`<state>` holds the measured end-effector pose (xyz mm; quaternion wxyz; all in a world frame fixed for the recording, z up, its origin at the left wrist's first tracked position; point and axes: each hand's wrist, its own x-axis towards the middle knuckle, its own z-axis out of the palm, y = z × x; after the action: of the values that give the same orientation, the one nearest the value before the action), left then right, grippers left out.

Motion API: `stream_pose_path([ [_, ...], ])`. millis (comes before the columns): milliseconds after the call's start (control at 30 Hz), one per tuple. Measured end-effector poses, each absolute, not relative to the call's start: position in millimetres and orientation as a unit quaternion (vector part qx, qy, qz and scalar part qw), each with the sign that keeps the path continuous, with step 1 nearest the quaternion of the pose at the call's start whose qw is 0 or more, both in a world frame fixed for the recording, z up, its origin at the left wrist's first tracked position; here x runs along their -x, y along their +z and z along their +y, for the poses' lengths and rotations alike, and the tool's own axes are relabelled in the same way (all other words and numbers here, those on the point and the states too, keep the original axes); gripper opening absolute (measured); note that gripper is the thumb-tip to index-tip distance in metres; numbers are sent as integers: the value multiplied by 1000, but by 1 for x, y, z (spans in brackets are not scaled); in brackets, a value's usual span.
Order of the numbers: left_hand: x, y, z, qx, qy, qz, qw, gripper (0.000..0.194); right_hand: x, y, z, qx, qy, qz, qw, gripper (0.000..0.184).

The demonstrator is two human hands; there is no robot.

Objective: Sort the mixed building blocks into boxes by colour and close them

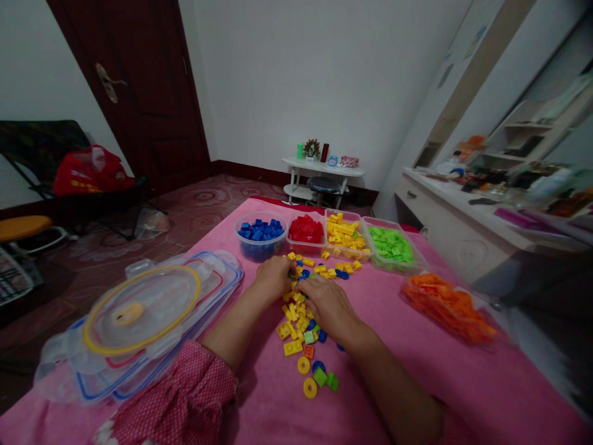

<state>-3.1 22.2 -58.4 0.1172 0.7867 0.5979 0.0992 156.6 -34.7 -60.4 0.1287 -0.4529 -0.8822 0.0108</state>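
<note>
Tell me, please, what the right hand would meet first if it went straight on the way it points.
Most likely the left hand, just ahead of the right hand among the loose bricks; the gap in depth between them is unclear.

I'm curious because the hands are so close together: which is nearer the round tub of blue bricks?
The left hand. It is just in front of the round tub, slightly to its right; the right hand is farther right and nearer the person, at the loose bricks.
</note>
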Motion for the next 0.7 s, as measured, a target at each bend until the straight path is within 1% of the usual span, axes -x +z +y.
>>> stream_pose_path([
  [100,0,-54,19,-783,97,602,123,29,-156,-61,-35,467,5,-877,111,25],
  [167,-2,-52,17,-778,101,608,122,27,-157,-61,-35,462,8,-878,126,24],
  [233,-4,-52,15,-772,106,616,113,26,-160,-62,-35,460,27,-871,173,22],
  [300,-4,-53,15,-767,110,623,104,26,-164,-63,-33,485,76,-834,250,23],
  [400,-2,-59,19,-763,134,622,112,26,-168,-62,-28,526,217,-710,414,23],
  [467,1,-64,24,-757,185,612,138,25,-170,-60,-24,510,343,-600,512,25],
  [500,3,-65,27,-749,223,603,158,25,-171,-59,-23,494,406,-541,546,28],
  [600,3,-63,33,-713,351,550,258,25,-174,-57,-22,443,555,-386,589,35],
  [700,-4,-51,31,-674,450,464,359,29,-176,-55,-23,392,634,-293,599,30],
])
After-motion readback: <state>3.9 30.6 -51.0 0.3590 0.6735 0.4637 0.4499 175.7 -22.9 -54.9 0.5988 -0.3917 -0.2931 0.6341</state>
